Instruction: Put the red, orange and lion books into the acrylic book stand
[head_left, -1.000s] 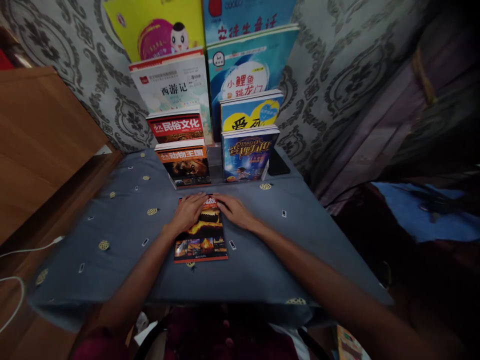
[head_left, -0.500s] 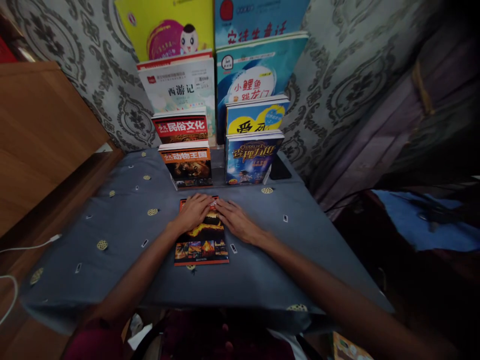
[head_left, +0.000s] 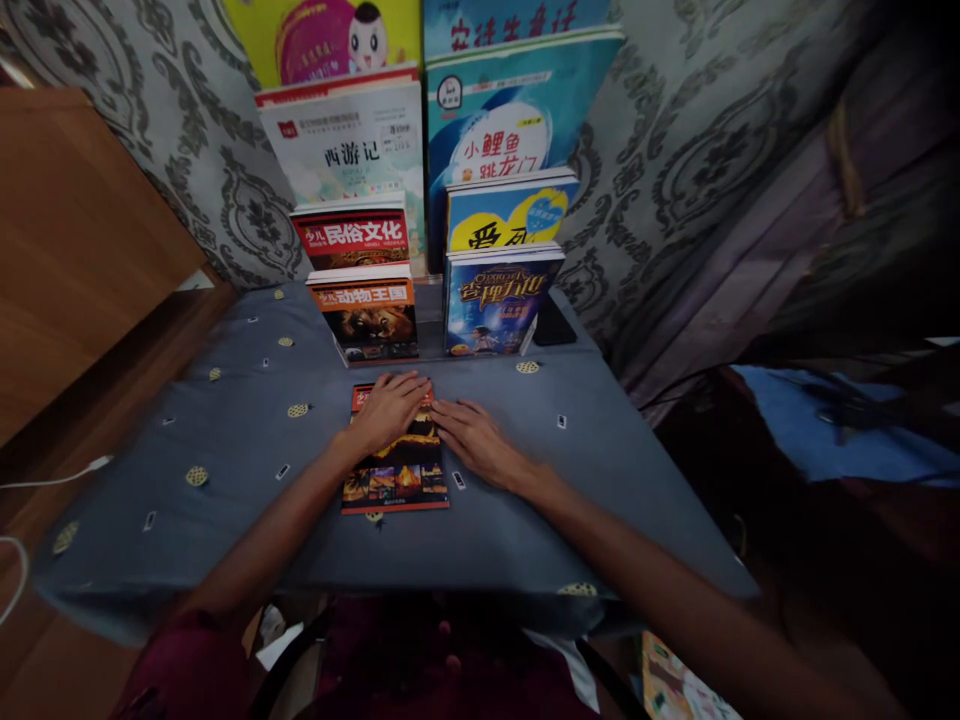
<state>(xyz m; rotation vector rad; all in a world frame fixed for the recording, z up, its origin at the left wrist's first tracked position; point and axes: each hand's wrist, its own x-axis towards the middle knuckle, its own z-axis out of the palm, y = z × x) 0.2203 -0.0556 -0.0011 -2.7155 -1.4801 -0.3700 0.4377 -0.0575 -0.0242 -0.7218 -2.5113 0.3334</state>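
A dark book with a red-orange top band and a row of small pictures (head_left: 395, 484) lies flat on the cloth-covered table (head_left: 525, 530). Across its upper part rests my left hand (head_left: 390, 412), palm down with fingers stretched out. My right hand (head_left: 476, 440) lies at the book's right edge, fingers extended over its cover. The two hands' fingertips nearly meet. Part of the book's title is hidden under my left hand. Neither hand grips anything.
Behind the book, a stepped rack holds upright books, among them a lion-cover book (head_left: 371, 320) and a blue book (head_left: 499, 305). A black phone-like slab (head_left: 555, 325) lies beside the rack. White cables (head_left: 56, 480) are at left; a wooden cabinet (head_left: 90, 250) stands there too.
The whole view has shifted slightly, so the table and books appear higher. My right hand sits a little lower on the book's edge; my left hand stays on the cover.
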